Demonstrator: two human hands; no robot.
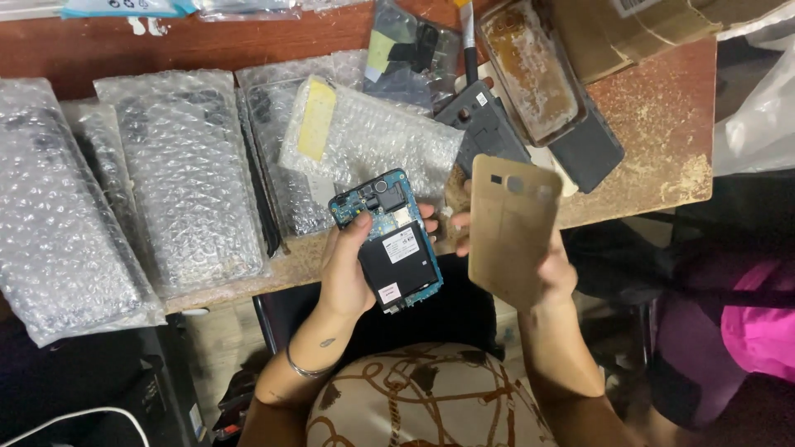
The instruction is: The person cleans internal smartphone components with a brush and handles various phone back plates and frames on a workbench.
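Fingers [362, 222] of my left hand [346, 269] clamp around the opened phone [391, 240], battery side up, just past the worktop's [662, 124] near edge, while my right hand [553, 273] grips the gold back cover [511, 228] beside it. Bubble-wrapped packets [190, 165] line that edge. I judge the cover freshly separated; setting it down comes next.

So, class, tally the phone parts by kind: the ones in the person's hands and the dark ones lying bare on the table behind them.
Opened phones, held in left hand: 1
Gold back covers, held in right hand: 1
Dark bare parts on table: 2
Total: 4
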